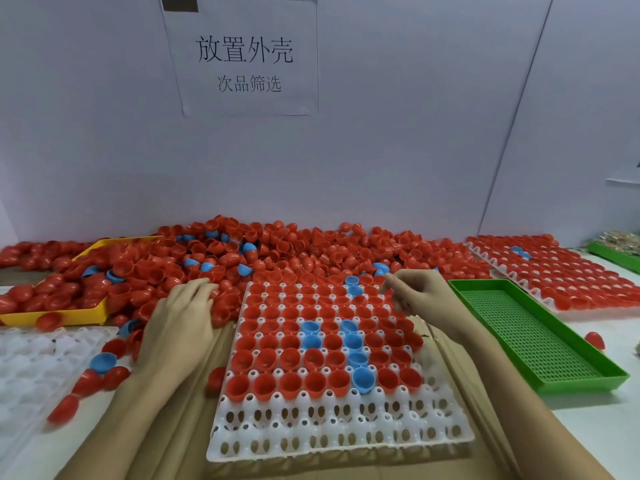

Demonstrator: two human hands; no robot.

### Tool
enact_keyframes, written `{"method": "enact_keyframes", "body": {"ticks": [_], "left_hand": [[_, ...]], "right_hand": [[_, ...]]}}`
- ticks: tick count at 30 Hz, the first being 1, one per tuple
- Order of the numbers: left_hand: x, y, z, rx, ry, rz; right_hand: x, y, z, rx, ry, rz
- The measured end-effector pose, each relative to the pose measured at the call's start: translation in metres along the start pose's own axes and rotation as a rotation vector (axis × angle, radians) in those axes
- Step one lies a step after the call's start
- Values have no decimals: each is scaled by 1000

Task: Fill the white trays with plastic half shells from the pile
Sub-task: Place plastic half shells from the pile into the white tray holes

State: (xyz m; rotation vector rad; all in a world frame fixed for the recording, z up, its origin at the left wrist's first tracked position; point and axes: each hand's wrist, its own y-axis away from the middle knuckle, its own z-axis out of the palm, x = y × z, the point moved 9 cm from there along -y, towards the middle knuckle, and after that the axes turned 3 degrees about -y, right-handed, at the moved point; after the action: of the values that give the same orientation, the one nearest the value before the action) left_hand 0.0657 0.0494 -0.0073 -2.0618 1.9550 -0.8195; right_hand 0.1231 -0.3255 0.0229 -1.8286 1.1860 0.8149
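Observation:
A white tray (339,431) lies in front of me, its far rows filled with red half shells and some blue ones, its two nearest rows bare. A big pile of red and blue half shells (277,251) spreads along the wall behind it. My left hand (180,323) rests palm down on the shells at the tray's left edge; whether it grips one is hidden. My right hand (415,292) hovers over the tray's far right corner with fingertips pinched and no shell visible in them.
An empty green perforated tray (540,344) lies to the right, and behind it a second white tray (561,271) full of shells. A yellow bin (79,315) heaped with shells sits far left, a clear empty tray (38,362) below it. Loose shells lie around.

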Motion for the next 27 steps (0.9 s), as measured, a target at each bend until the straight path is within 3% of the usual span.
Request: {"method": "enact_keyframes", "body": {"ticks": [5,11,17,20,25,27], "left_hand": [[-38,-2,22,-207,-212,-51],[-31,-4,7,-93,-190,-24],[-35,-4,-3,-15,28,-83],[-29,-3,-17,109,158,-76],[-27,-2,-32,215,540,-184],[-26,-1,-32,243,528,-197]], "right_hand": [[30,8,-15,284,-205,-13],[25,15,-9,329,-45,-90],[12,18,-2,321,79,-139],[13,19,-5,337,110,-136],[10,21,-9,359,95,-144],[6,23,-10,360,84,-160]]}}
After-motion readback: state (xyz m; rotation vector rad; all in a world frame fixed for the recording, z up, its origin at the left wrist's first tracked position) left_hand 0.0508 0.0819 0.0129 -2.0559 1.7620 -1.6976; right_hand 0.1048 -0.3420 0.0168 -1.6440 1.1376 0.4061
